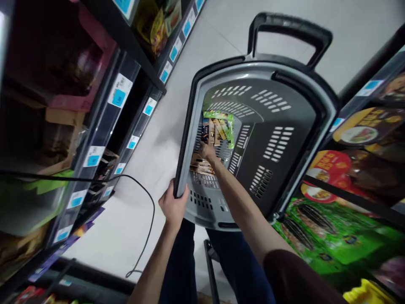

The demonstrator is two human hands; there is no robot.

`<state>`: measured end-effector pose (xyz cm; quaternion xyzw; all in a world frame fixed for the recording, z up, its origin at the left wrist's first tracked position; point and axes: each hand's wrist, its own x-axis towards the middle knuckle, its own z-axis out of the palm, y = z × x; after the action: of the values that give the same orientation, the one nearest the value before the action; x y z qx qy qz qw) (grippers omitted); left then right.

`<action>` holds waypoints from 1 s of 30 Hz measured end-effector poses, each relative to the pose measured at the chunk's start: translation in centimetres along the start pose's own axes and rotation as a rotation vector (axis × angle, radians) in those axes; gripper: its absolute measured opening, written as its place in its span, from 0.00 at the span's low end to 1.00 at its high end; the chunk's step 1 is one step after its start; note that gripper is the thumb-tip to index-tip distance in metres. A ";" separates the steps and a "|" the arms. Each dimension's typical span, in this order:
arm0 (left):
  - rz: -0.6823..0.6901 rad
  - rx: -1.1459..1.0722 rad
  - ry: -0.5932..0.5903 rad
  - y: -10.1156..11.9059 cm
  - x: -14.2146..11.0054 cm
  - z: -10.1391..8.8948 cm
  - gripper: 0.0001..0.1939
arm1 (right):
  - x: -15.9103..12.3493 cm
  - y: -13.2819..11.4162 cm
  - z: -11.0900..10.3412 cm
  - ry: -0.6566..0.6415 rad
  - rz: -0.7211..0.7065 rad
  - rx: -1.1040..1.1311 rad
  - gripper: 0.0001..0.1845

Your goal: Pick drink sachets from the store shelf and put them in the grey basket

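A deep grey shopping basket (278, 101) with a black rim stands tilted in front of my legs. My left hand (174, 202) is closed around its near left rim. Deep inside the basket is my right hand (207, 150), beside the packets; its fingers are too small and blurred to show whether they grip anything. Just beyond that hand lies a green-edged snack packet (229, 126), next to a dark packet (205, 128). A brownish packet (201, 164) lies on the nearer side of the hand.
The basket's black pull handle (294, 27) sticks up at the far side. Shelves with price tags (120, 90) line the left. Green seed bags (341, 236) and red-labelled packs (329, 169) fill the right shelf. A thin black cable (153, 211) hangs across the left.
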<state>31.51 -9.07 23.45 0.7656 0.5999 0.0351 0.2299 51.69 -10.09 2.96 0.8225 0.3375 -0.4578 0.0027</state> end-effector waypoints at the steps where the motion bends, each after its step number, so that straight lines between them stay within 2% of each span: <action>1: 0.014 -0.015 0.023 0.2 -0.2 0.2 0.17 | 0.6 -0.1 0.3 0.023 0.038 -0.009 0.34; 5: 0.015 -0.054 0.091 1.8 -0.7 1.1 0.18 | 1.2 -0.6 0.9 0.148 0.190 -0.054 0.34; 10: -0.027 -0.060 0.109 2.7 -0.8 1.7 0.19 | 0.1 0.3 0.4 0.130 0.079 -0.132 0.31; 16: -0.100 -0.052 0.022 2.4 -0.4 1.8 0.22 | -3.6 2.9 -0.5 0.192 0.035 -0.044 0.21; 20: -0.132 -0.076 -0.051 4.0 -0.7 1.7 0.22 | -8.7 3.7 -1.8 0.308 0.031 0.165 0.15; 24: -0.159 -0.051 -0.227 5.7 -1.3 0.7 0.21 | -15.7 3.6 -4.6 0.396 0.019 0.368 0.16; 27: -0.078 -0.032 -0.311 6.0 -2.1 -1.4 0.29 | -21.4 3.4 -7.0 0.467 0.027 0.535 0.19; 30: 0.083 -0.002 -0.333 5.9 -3.6 -4.8 0.36 | -26.9 3.0 -9.1 0.449 0.078 0.690 0.22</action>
<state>34.25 -12.02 30.82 0.7848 0.5212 -0.0820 0.3250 50.70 -24.39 27.70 0.8669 0.1251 -0.3527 -0.3294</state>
